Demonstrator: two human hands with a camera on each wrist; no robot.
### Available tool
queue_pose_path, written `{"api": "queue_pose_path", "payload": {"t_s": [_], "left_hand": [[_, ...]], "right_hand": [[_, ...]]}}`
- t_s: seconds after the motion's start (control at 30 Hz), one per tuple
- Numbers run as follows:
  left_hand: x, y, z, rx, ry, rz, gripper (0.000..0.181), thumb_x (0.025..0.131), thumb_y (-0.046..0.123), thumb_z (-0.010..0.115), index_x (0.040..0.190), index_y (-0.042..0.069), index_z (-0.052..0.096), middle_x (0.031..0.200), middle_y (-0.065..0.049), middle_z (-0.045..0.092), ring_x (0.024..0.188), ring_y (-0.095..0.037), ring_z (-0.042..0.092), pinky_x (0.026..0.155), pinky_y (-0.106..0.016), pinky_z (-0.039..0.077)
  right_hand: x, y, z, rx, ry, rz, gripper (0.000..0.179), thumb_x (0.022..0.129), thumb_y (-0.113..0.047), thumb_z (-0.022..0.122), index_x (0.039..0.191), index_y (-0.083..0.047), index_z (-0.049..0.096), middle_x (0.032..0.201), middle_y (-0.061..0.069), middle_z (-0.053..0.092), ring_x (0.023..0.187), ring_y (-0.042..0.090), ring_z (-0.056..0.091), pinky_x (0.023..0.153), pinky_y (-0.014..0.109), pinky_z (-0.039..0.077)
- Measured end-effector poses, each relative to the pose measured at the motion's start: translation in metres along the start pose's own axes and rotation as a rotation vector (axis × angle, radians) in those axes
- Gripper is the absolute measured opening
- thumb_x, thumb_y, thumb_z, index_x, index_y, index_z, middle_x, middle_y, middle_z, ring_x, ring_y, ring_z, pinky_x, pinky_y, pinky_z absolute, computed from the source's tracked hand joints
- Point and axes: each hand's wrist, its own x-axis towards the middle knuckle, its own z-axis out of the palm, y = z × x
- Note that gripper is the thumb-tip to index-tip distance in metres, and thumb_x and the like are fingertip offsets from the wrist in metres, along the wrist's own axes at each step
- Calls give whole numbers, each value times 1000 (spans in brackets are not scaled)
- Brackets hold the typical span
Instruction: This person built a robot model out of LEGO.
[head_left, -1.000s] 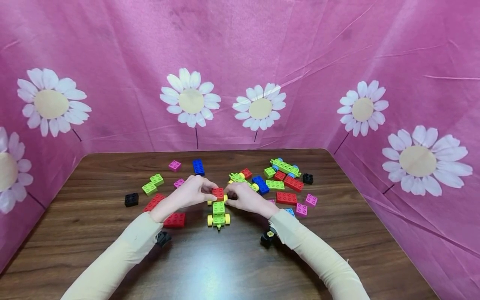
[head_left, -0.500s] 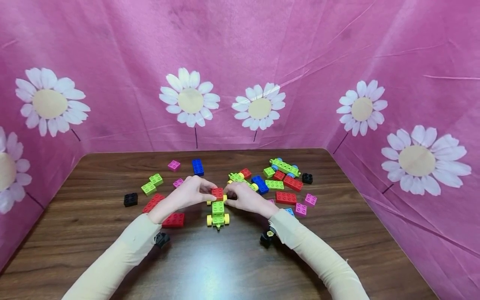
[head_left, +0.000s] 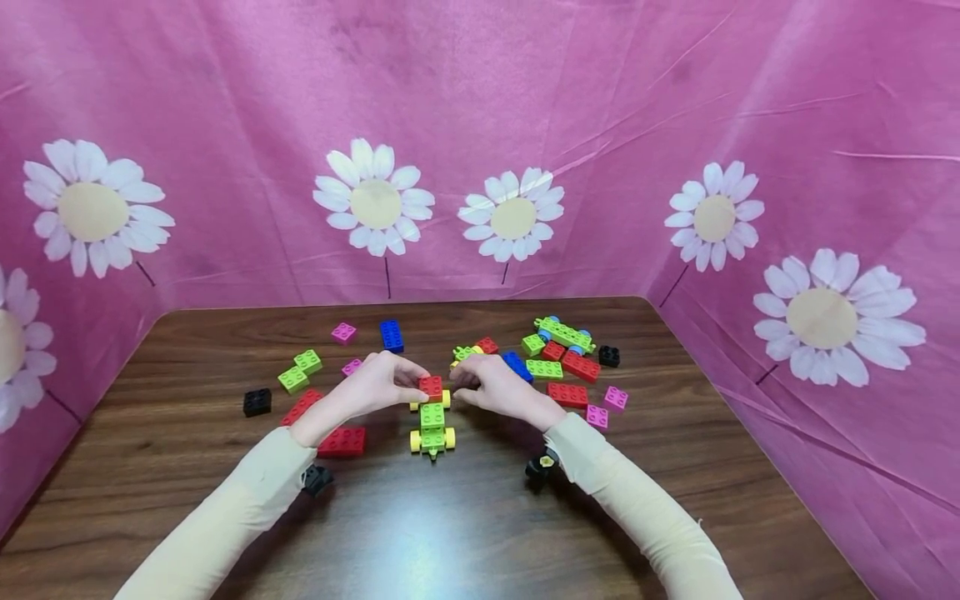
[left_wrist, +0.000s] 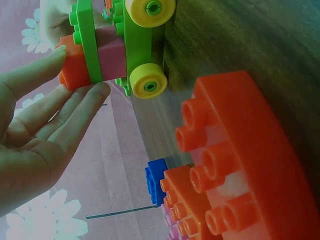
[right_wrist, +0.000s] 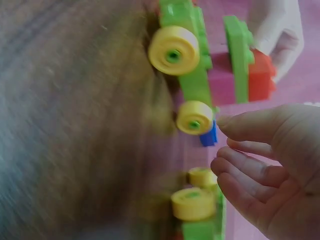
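Observation:
A toy car of building bricks stands on the table, its light-green wheeled base [left_wrist: 137, 42] on yellow wheels [right_wrist: 174, 52]. On the base sits a magenta brick [right_wrist: 221, 80], then a flat green piece [right_wrist: 237, 57], with a red brick [head_left: 431, 387] on top. My left hand [head_left: 384, 385] pinches that red brick between thumb and fingers. Just right of the car is my right hand [head_left: 501, 388], fingers loosely bent and nothing between them. In the right wrist view its fingertips [right_wrist: 226, 155] are apart from the car.
Left of the car lie red bricks [head_left: 342, 442], green bricks [head_left: 293, 380] and a black brick [head_left: 257, 402]. A second green wheeled base [head_left: 564, 333] stands at the back right among several bricks. Another yellow-wheeled base [right_wrist: 193, 204] is behind my right hand. A pink flowered cloth hangs round the table.
My right hand has come away from the car's right side, a little to the right. My left hand keeps its pinch on the red brick. The head view has shifted slightly.

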Motion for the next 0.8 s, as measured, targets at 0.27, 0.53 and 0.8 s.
{"api": "queue_pose_path", "payload": {"t_s": [0.27,0.53,0.8], "left_hand": [[-2,-2,1,-19,23,13,35,88,22,75,116,1,71,105,-13,76,96,-22,72,83,-37,59],[-4,-7,4,-44,38,23,36,88,22,75,117,1,71,105,-13,76,97,-23,72,84,-38,59],[-5,-8,7,-31,46,44,33,88,22,75,115,4,72,105,-11,76,97,-22,72,85,-39,59]], "right_hand": [[1,14,-27,-55,116,11,23,88,-13,74,107,-1,70,100,13,71,90,27,67,78,36,57],[3,23,-34,-120,41,43,24,89,-16,73,109,-2,70,104,14,71,92,25,66,83,38,57],[4,22,-31,-141,-27,58,24,89,-13,73,109,-1,69,105,14,72,92,24,68,82,37,58]]}}
